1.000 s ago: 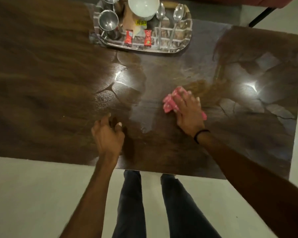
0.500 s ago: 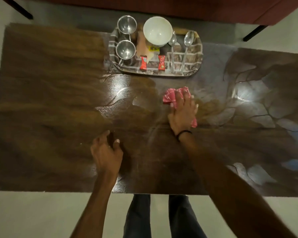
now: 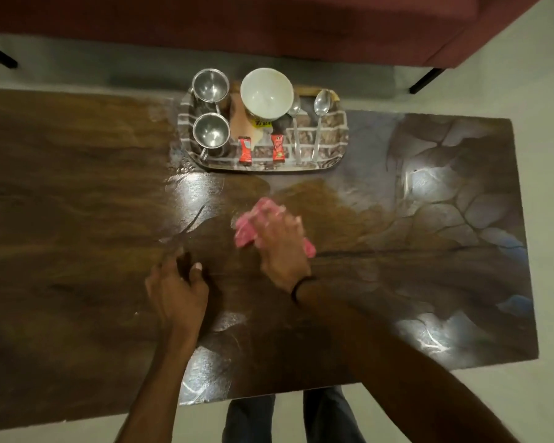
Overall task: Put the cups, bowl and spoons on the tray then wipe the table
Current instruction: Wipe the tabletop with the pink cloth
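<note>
A patterned tray [image 3: 336, 135] stands at the table's far edge. On it are two steel cups [image 3: 211, 133] [image 3: 210, 87], a white bowl [image 3: 266, 92] and two spoons [image 3: 320, 116] [image 3: 296, 129]. My right hand [image 3: 282, 247] presses flat on a pink cloth [image 3: 248, 227] in the middle of the dark wooden table [image 3: 77, 219], a little nearer than the tray. My left hand [image 3: 176, 289] rests on the table to the left, fingers spread, holding nothing.
Two red sachets [image 3: 245, 150] [image 3: 278, 148] lie on the tray's near side. A dark red sofa [image 3: 269, 24] stands beyond the table. My legs [image 3: 288, 417] are at the near edge. Light floor surrounds the table.
My right hand has slid the pink cloth leftward across the table. The view has tilted back, so the tray sits lower in the frame. My left hand stays planted.
</note>
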